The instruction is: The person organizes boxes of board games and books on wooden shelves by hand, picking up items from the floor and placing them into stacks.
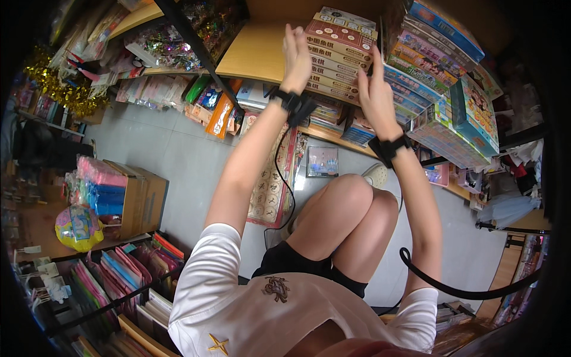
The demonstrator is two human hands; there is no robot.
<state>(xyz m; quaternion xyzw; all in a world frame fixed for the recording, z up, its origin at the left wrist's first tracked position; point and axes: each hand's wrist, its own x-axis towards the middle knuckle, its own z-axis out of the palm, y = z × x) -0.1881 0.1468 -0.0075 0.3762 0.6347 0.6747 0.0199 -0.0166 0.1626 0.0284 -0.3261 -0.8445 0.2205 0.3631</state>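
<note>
A stack of several boxed Chinese chess sets (pixel 341 58) stands on a wooden shelf (pixel 252 51), brown tops and cream sides showing. My left hand (pixel 296 58) is upright along the stack's left side, fingers extended together and palm towards the boxes. On the right side, my right hand (pixel 376 91) has its fingers spread, with the fingertips at or very near the box edges. Whether either palm presses on the boxes cannot be told. Each wrist wears a black strap with a small dark device.
More boxed games (pixel 428 58) are piled right of the stack. A lower shelf (pixel 339 142) holds packaged goods. On the floor lie a flat clear package (pixel 322 161) and long printed chess sheets (pixel 267 196). A cardboard box (pixel 145 198) stands left; a black cable hangs between my arms.
</note>
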